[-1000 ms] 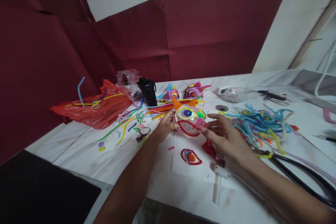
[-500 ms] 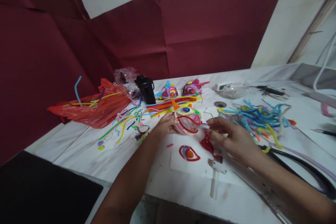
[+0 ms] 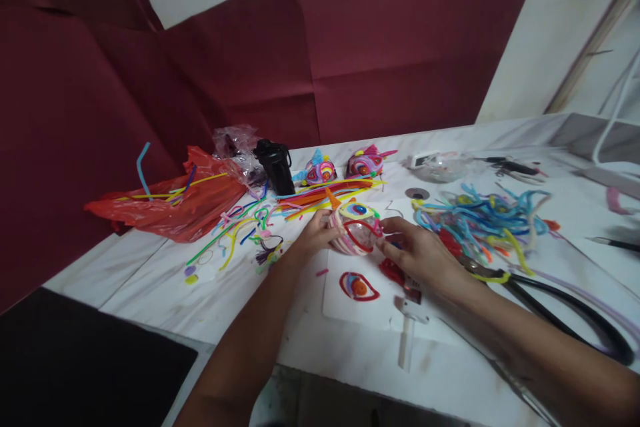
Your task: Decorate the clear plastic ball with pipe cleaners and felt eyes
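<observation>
A clear rounded shell [image 3: 367, 232], dressed with fuzzy coloured stems, is between the person's two hands near the middle of the bench [image 3: 165, 290], just beyond the red-rimmed eye shape [image 3: 360, 287] lying on white paper [image 3: 340, 313]. Whether it rests on the surface or is slightly raised cannot be told. The left hand [image 3: 321, 230] grips its left side, fingers curled around the wall. The right hand [image 3: 413, 250] is half-curled, its fingertips at the shell's right edge; whether they pinch it or merely touch cannot be made out.

The shell looks like thin, hollow plastic, so it should be light, fairly stiff, and apt to dent or slip where bare. The fuzzy stems should give better friction, but may bend or peel if pressed. The striped left side seems the soundest hold, with light support opposite; the orange horn [image 3: 333, 199] and the yellow-rimmed eye [image 3: 359, 209] look poor places to pull.

To the right lie a tangle of mostly blue stems [image 3: 500, 213] and a black-handled tool [image 3: 543, 303]. At the far side, two decorated pieces [image 3: 320, 170] stand right of a black bottle [image 3: 277, 170].
</observation>
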`<control>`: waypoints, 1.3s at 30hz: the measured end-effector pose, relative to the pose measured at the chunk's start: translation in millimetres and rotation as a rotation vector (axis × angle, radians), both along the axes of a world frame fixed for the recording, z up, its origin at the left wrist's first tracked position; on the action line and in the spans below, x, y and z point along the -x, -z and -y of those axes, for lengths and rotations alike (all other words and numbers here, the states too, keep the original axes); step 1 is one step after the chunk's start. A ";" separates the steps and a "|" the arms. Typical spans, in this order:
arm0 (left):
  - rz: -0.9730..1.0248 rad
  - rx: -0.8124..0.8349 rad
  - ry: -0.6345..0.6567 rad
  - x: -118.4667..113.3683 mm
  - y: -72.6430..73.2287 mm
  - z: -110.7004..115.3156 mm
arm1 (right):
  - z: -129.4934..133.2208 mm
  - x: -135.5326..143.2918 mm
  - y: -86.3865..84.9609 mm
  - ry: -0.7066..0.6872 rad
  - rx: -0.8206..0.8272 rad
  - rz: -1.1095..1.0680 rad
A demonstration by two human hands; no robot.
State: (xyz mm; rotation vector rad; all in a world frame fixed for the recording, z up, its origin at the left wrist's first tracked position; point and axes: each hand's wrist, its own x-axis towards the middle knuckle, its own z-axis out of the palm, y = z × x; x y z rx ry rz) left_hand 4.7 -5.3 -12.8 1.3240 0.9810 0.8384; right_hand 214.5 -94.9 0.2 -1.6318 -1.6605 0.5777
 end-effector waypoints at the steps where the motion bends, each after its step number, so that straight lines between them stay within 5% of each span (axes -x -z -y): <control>1: -0.011 0.004 -0.003 0.5 0.1 -0.1 | -0.9 0.3 0.9 -0.001 -0.011 0.000; 12: 0.005 -0.008 0.041 8.5 -7.8 2.1 | -1.7 3.7 -2.2 0.018 0.003 0.022; 29: 0.005 -0.215 -0.139 -0.4 8.2 -5.8 | 0.3 4.3 -5.9 0.000 -0.011 0.032; 39: -0.017 -0.195 -0.111 1.3 4.8 -5.7 | 34.1 -41.3 -0.4 0.036 -0.032 0.124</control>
